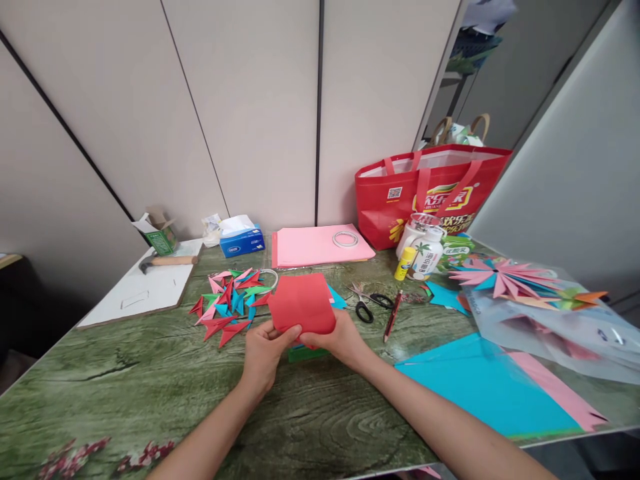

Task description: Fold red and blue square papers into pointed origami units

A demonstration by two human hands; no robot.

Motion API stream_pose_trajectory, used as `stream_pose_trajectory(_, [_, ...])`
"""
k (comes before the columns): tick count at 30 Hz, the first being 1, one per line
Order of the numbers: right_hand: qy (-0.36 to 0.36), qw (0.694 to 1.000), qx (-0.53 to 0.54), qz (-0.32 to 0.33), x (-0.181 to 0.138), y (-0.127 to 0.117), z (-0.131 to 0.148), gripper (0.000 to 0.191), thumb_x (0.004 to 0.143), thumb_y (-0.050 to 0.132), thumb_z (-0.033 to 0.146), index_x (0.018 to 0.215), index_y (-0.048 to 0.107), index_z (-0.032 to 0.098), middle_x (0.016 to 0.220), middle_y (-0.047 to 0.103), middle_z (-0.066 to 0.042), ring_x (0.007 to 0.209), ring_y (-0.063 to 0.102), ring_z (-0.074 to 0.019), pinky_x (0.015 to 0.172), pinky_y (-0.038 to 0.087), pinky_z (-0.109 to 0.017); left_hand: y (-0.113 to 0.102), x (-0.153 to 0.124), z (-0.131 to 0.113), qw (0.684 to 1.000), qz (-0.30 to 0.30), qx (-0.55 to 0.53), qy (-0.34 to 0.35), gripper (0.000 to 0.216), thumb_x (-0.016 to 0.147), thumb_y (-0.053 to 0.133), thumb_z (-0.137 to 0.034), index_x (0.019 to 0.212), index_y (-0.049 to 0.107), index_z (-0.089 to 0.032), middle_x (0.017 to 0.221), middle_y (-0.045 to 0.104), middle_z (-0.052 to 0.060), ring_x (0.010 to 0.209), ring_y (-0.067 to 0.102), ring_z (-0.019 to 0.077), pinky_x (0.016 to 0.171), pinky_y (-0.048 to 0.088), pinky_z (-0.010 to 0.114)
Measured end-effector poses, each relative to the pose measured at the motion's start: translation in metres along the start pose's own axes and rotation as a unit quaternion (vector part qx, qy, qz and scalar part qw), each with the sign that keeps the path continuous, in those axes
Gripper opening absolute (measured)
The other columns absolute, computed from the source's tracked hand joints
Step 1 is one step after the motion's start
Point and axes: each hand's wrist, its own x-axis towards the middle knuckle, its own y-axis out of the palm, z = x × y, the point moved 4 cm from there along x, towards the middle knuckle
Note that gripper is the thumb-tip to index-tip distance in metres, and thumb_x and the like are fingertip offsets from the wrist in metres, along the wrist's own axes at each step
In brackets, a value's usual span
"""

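2 hands grip 1 red paper sheet point(303, 303) at its near edge, above the green surface point(150, 373). Left hand point(264, 353) pinches the lower-left, right hand point(340, 340) the lower-right, fingers closed on it. Sheet extends away from both, long axis left-right; folded triangles point(227, 307) lie just left.

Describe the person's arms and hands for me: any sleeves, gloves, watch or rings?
The left forearm and right forearm are bare to the picture's edge, no sleeve in view. The left hand and right hand wear no gloves; no watch, bracelet or ring shows.
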Motion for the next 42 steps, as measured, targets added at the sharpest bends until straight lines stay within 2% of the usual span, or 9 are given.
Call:
stream_pose_trajectory(16, [0.016,1.0,0.02,-0.007,0.0,0.001,0.0,0.019,0.05,0.072,0.024,0.061,0.059,0.015,0.051,0.052,0.004,0.044,0.043,-0.0084,0.042,0.039,-0.021,-0.001,0.001,0.0,1.0,0.003,0.002,-0.007,0.028,0.055,0.075,-0.021,0.08,0.069,-0.013,0.078,0.072,0.007,0.066,0.066,0.0195,0.063,0.054,0.03])
stream_pose_trajectory(20, [0.008,1.0,0.003,-0.025,0.002,-0.003,-0.002,0.018,0.05,0.072,0.023,0.056,0.057,0.014,0.049,0.052,0.004,0.045,0.043,-0.0082,0.042,0.037,-0.02,0.0,0.002,-0.003,0.999,0.038,0.004,-0.028,0.03,0.054,0.075,-0.022,0.082,0.068,-0.012,0.078,0.072,0.008,0.069,0.066,0.0205,0.066,0.054,0.032])
stream_pose_trajectory(24, [0.02,1.0,0.017,-0.012,0.003,-0.004,-0.005,0.018,0.052,0.071,0.024,0.054,0.057,0.013,0.048,0.052,0.004,0.044,0.042,-0.0075,0.042,0.036,-0.02,0.001,0.002,-0.005,0.997,0.063,0.002,-0.036,0.029,0.056,0.074,-0.023,0.082,0.068,-0.012,0.078,0.072,0.008,0.069,0.066,0.0213,0.068,0.053,0.033])
stream_pose_trajectory(29, [0.023,0.999,0.022,-0.017,0.003,-0.005,-0.009,0.022,0.049,0.074,0.025,0.063,0.061,0.013,0.053,0.055,0.003,0.046,0.046,-0.0092,0.043,0.039,-0.021,0.0,0.002,-0.004,0.998,0.048,0.002,-0.041,0.027,0.057,0.073,-0.024,0.08,0.068,-0.012,0.073,0.072,0.007,0.064,0.066,0.0197,0.064,0.054,0.031])
stream_pose_trajectory(33, [-0.01,0.999,-0.043,-0.03,0.003,-0.006,-0.006,0.02,0.052,0.071,0.024,0.064,0.061,0.013,0.054,0.057,0.002,0.047,0.048,-0.0111,0.044,0.039,-0.022,-0.001,0.002,-0.002,0.999,0.033,0.005,-0.033,0.025,0.056,0.074,-0.023,0.078,0.068,-0.011,0.069,0.072,0.006,0.06,0.065,0.0183,0.06,0.054,0.03])
stream_pose_trajectory(38, [-0.086,0.98,-0.152,-0.095,0.0,-0.006,0.002,0.039,0.053,0.07,0.024,0.088,0.06,0.014,0.082,0.066,-0.005,0.07,0.057,-0.0192,0.063,0.047,-0.029,-0.005,0.004,0.003,1.0,-0.001,0.002,-0.025,0.025,0.052,0.076,-0.022,0.073,0.067,-0.012,0.064,0.071,0.005,0.053,0.064,0.0165,0.056,0.054,0.029])
stream_pose_trajectory(42, [-0.086,0.972,-0.181,-0.126,-0.003,-0.002,-0.001,0.047,0.054,0.069,0.023,0.097,0.055,0.014,0.089,0.065,-0.008,0.076,0.059,-0.0213,0.069,0.047,-0.032,-0.005,0.003,0.005,1.0,-0.023,-0.009,-0.019,0.028,0.051,0.076,-0.023,0.076,0.067,-0.012,0.067,0.072,0.006,0.055,0.064,0.0174,0.058,0.054,0.03])
